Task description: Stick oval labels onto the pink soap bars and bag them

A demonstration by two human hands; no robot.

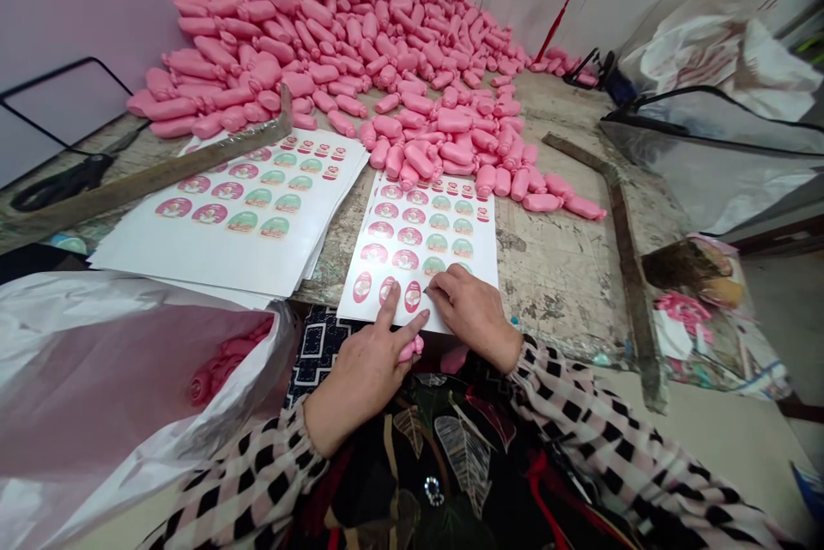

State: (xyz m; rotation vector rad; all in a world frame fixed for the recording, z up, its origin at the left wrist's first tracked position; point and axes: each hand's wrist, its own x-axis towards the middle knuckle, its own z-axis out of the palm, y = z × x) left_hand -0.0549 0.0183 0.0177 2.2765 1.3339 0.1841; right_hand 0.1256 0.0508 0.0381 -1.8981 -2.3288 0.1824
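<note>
A sheet of stickers [473, 275] lies at the table's front edge, printed with pink and green oval labels. My left hand [370, 361] rests on its lower part, index and middle fingers stretched over the bottom row. Tucked under that hand is a small pink bottle-shaped piece [410, 349], with only its end showing. My right hand [473, 310] is closed in a pinch beside the rightmost pink label [413, 296] of the bottom row. A small dark tip shows at its fingertips; I cannot make out what it is.
Pink bottle-shaped pieces [335, 27] form a large heap at the back. More sticker sheets [212, 262] are stacked at left, under a wooden strip [193, 162]. A white bag [129, 344] holding pink pieces stands front left. Another wooden strip [627, 267] edges the right side.
</note>
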